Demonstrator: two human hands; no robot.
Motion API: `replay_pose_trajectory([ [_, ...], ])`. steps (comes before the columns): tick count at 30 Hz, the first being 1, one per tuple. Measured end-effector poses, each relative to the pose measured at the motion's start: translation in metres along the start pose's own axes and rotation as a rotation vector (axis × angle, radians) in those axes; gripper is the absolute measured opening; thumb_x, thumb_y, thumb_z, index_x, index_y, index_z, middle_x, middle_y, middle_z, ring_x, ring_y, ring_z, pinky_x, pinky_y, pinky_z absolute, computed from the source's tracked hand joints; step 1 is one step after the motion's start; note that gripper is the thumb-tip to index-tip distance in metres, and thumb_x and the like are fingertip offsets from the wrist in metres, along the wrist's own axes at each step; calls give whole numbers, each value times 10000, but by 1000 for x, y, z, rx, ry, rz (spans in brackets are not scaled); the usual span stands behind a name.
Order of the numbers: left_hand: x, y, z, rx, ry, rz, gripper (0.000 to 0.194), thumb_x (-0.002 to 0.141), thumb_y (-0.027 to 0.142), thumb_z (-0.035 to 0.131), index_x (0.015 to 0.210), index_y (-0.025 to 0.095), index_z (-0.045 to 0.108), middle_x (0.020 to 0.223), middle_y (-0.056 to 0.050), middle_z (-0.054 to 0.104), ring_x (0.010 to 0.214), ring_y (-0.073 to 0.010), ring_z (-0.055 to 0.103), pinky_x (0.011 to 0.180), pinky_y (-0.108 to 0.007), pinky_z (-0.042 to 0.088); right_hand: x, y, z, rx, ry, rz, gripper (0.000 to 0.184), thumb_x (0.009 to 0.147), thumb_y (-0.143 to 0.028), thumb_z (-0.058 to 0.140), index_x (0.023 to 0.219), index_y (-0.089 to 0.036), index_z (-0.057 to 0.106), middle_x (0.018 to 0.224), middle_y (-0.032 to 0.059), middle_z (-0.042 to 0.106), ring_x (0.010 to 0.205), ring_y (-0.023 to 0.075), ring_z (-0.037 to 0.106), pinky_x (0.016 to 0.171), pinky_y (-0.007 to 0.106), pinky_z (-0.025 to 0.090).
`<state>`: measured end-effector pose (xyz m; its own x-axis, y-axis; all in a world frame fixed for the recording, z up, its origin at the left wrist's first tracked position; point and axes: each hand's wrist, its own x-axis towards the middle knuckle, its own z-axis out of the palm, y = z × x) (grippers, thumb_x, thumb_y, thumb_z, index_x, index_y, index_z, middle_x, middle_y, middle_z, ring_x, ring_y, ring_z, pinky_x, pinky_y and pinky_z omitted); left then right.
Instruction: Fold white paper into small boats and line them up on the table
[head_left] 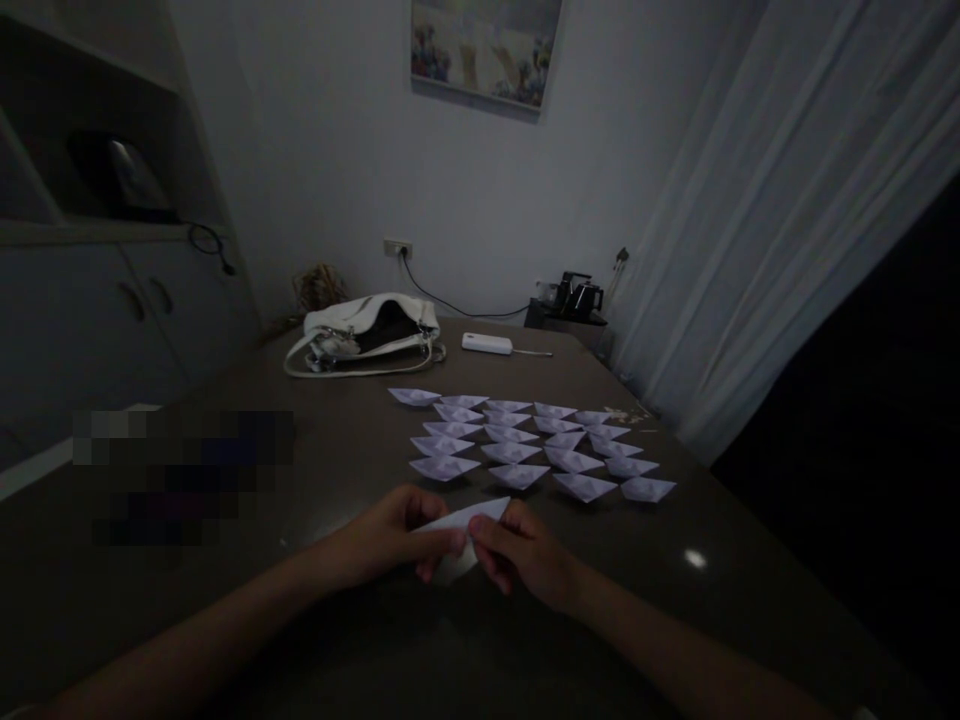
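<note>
Between my two hands is a piece of folded white paper [480, 508], pointed at its upper right corner, held just above the dark table [337, 640]. My left hand [401, 535] is closed on its left side, thumb in front and fingers behind. On the right side, my right hand [529, 550] pinches the paper close to the left thumb. Fingers cover part of the folds. Just beyond my hands, several white folded paper boats [516, 476] stand in rough rows on the table.
A white handbag [367, 330] lies open at the far left of the table. Right of it is a white power bank [487, 344] with a short strap. A black kettle [583, 298] stands beyond the far right corner, near a white curtain [712, 200]. Part of the left side is blurred out.
</note>
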<state>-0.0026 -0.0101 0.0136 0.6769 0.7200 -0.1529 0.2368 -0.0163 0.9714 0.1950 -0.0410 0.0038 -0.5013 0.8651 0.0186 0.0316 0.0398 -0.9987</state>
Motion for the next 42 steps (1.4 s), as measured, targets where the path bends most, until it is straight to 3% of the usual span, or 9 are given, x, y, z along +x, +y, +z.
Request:
replay_pose_trajectory([
  [9, -3, 6, -1, 82, 32, 37, 443, 786, 574, 645, 739, 133, 649, 589, 25, 558, 482, -90, 468, 442, -177, 351, 3, 6, 3, -93, 145, 6, 697, 815, -780, 394, 465, -183, 474, 394, -41, 396, 317, 53, 317, 341, 201, 197],
  [16, -4, 1, -1, 106, 24, 25, 453, 768, 582, 656, 722, 132, 632, 575, 21, 570, 461, -86, 466, 418, -177, 325, 3, 8, -2, -193, 140, 0, 687, 808, -782, 411, 448, -197, 421, 375, -51, 361, 340, 60, 312, 369, 209, 227],
  [18, -5, 0, 1, 102, -2, 19, 446, 756, 577, 669, 732, 132, 644, 594, 12, 598, 476, -94, 490, 429, -181, 353, 2, 10, -4, -235, 100, -5, 674, 785, -785, 447, 463, -193, 434, 378, -55, 366, 342, 59, 313, 364, 204, 222],
  [22, -11, 5, 9, 82, -86, 24, 357, 756, 502, 704, 780, 146, 688, 725, -9, 682, 556, -103, 552, 510, -188, 435, -2, 8, -1, -258, -114, -17, 638, 818, -738, 458, 545, -168, 548, 415, -46, 428, 345, 63, 354, 355, 193, 260],
  [25, -14, 10, 11, 81, -170, 29, 259, 782, 418, 712, 840, 167, 718, 808, -16, 718, 606, -111, 580, 560, -195, 465, -5, 5, 2, -238, -150, -11, 622, 851, -695, 452, 539, -165, 548, 420, -39, 441, 350, 65, 376, 354, 183, 279],
  [33, -9, 14, 10, -5, -255, 34, 328, 756, 471, 728, 796, 145, 714, 822, -36, 710, 617, -105, 579, 566, -197, 472, -4, 9, 5, -140, -119, -67, 572, 882, -615, 477, 596, -140, 614, 493, 2, 554, 371, 76, 446, 367, 183, 317],
  [38, -9, 10, 6, 22, -162, 12, 378, 753, 505, 708, 799, 131, 683, 713, -6, 645, 571, -100, 551, 531, -197, 446, -2, 3, 2, -265, 26, -165, 513, 885, -543, 521, 568, -147, 599, 484, -15, 511, 434, 83, 449, 433, 192, 324],
  [42, -11, 11, 4, 60, -102, 8, 407, 778, 540, 659, 764, 133, 660, 664, 4, 627, 542, -98, 530, 502, -193, 416, -3, 0, 3, -336, 140, -164, 517, 873, -536, 534, 509, -169, 510, 446, -33, 446, 419, 79, 402, 420, 195, 294],
])
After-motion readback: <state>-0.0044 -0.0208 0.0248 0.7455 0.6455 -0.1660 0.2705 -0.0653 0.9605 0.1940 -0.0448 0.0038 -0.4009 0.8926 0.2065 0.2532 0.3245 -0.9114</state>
